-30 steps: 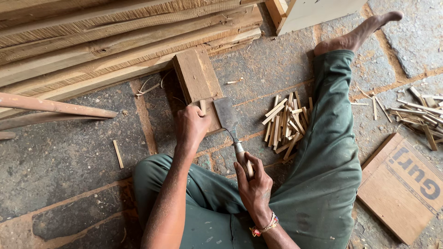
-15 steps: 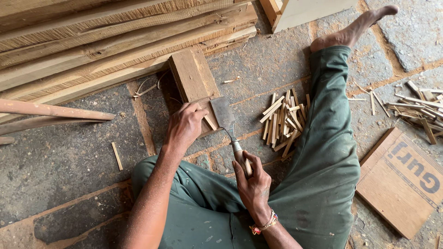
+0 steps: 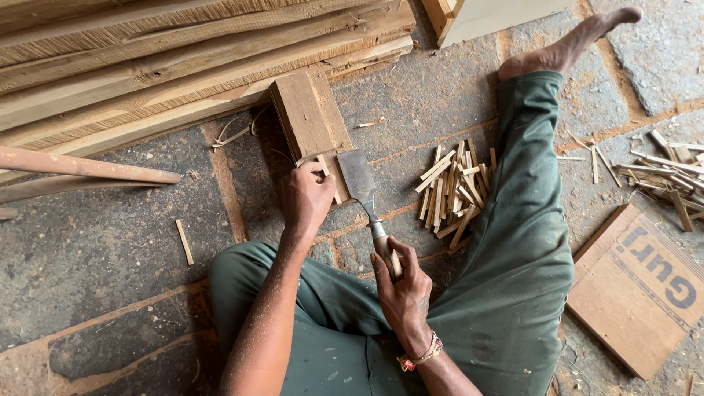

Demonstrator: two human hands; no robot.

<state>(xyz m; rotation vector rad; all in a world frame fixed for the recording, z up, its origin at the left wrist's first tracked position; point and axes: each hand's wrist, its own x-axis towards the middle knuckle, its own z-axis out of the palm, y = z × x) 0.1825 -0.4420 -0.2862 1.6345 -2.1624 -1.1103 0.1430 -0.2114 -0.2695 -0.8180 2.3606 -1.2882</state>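
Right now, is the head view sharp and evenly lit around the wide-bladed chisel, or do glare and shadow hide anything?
Head view: soft, even daylight, no glare; the wide steel chisel blade and the pile of short pale wooden sticks look sharp; the left hand covers part of the brown wooden block; only faint shadow lies under the stacked planks.

We see a grey stone floor [image 3: 95,257] with reddish joints, long rough planks [image 3: 161,66] stacked along the top, loose wood splinters [image 3: 660,165] at right, and a flat cardboard piece [image 3: 631,293] in daylight.
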